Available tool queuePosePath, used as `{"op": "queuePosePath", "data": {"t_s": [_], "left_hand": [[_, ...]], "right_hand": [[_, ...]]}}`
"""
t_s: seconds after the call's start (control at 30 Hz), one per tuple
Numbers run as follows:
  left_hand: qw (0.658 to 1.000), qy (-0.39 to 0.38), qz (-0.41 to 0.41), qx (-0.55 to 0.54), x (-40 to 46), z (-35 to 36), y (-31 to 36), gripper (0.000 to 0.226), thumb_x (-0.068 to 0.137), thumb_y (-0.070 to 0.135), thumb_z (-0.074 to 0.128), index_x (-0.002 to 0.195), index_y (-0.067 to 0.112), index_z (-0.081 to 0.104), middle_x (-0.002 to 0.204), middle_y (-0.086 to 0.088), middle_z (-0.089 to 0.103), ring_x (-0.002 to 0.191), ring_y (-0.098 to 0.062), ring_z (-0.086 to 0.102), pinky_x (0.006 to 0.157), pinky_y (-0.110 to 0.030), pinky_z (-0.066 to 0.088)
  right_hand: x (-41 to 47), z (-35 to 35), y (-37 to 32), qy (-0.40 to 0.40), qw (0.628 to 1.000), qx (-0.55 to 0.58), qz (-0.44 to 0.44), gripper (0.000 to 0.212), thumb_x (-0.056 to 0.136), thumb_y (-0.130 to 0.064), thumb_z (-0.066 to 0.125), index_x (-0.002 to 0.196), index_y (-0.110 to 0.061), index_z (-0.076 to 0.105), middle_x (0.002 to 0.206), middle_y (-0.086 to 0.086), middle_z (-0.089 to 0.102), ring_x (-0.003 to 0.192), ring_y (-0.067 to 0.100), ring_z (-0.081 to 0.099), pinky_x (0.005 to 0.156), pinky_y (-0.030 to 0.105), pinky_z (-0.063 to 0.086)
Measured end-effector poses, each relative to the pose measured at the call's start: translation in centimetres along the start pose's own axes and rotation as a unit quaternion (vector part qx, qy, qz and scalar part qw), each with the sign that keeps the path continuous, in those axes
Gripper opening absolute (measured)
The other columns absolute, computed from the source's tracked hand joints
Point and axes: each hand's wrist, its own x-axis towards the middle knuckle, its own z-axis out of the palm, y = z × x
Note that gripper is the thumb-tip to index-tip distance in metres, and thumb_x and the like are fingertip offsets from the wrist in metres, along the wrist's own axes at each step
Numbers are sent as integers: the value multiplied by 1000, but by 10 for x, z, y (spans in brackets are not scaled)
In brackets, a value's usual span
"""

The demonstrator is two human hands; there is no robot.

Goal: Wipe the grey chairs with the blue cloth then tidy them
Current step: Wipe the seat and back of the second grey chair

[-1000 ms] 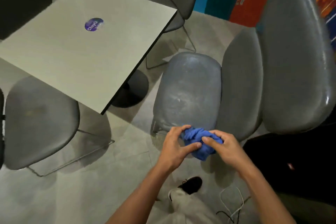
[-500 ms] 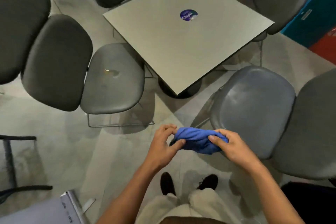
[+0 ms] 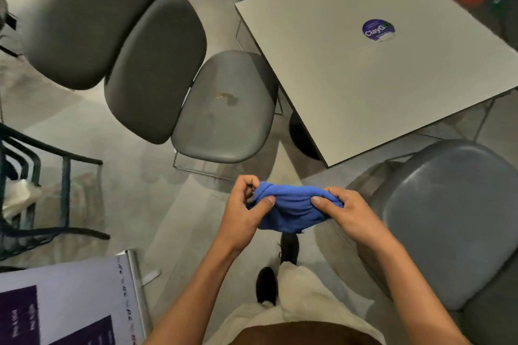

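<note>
The person stands on the pale grey floor (image 3: 117, 148) and holds a bunched blue cloth (image 3: 291, 211) in front of the body, above the floor and clear of every seat. The left hand (image 3: 246, 211) pinches the cloth's left end, thumb on the near side and fingers curled over the top; the right hand (image 3: 350, 211) grips the right end the same way, so the cloth sags between them.

Ahead and slightly left stands a grey padded chair (image 3: 224, 109) with a rounded seat and thin metal legs, its seat drawn up to the near left edge of the square pale grey table (image 3: 364, 87). A small yellowish stain (image 3: 227, 98) (it looks wet, though that is hard to tell) marks the seat. A second grey padded chair (image 3: 454, 216) stands just right of the hands, off the table's near corner. A round purple sticker (image 3: 378, 30) lies on the tabletop toward its far right corner.
</note>
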Motion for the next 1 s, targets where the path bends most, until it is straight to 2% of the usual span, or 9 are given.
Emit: {"op": "queuePosePath", "data": {"t_s": [0.1,0.17,0.27,0.37,0.5,0.63,0.7,0.87,1.0], "left_hand": [[1000,28,-1,-13,19,-11,10,41,84,23,72,121,29,56,106,-18,59,93,-27,64,87,-39,55],[999,41,-9,-3,32,-18,15,45,84,23,72,125,39,60,107,-16,62,96,-28,66,89,-37,56],[998,65,-7,2,49,-27,26,35,84,18,67,118,27,68,108,4,73,103,-14,68,88,-25,54],[996,90,-8,9,65,-39,30,20,91,12,69,110,18,70,106,3,74,101,-14,69,84,-22,52],[993,116,-21,25,83,-60,28,19,97,7,67,107,22,67,103,4,71,98,-16,68,79,-22,51],[989,141,-23,38,104,-82,28,13,100,17,65,104,29,63,99,11,68,94,-13,65,79,-26,53],[987,149,-28,59,118,-97,27,12,102,19,62,104,30,59,95,15,66,89,-7,63,76,-23,51],[985,123,-48,110,160,-145,20,11,104,24,56,103,34,52,87,17,62,78,-1,58,65,-17,46],[988,95,-31,118,200,-185,18,12,104,18,57,101,30,53,89,12,61,78,-11,59,64,-24,46]], "right_hand": [[33,-6,-18,-33,999,-26,-9,23,97,-36,65,92,-15,71,88,10,71,78,25,65,76,41,52],[53,-8,-32,-53,997,-46,-22,24,98,-36,63,96,-14,70,92,10,71,87,26,66,80,38,53],[83,-8,-50,-74,994,-63,-40,22,98,-37,62,95,-17,70,90,4,70,87,23,66,80,38,54],[111,-4,-65,-76,991,-92,-62,17,98,-38,62,96,-22,68,94,-1,67,87,16,64,79,33,52],[138,8,-80,-83,987,-107,-88,7,98,-34,63,92,-33,65,96,-11,63,85,1,60,79,23,49],[168,26,-98,-101,986,-99,-88,11,98,-32,63,89,-32,68,83,-14,68,75,2,61,68,18,47],[184,40,-107,-98,987,-95,-88,12,99,-29,62,89,-28,69,80,-11,68,71,3,60,65,16,46],[226,79,-123,-72,991,-87,-66,11,99,-25,62,96,-18,70,85,-1,69,79,17,63,69,22,47],[261,108,-135,-45,995,-69,-49,10,100,-25,62,99,-23,72,88,-10,71,83,6,65,72,16,47]]}}
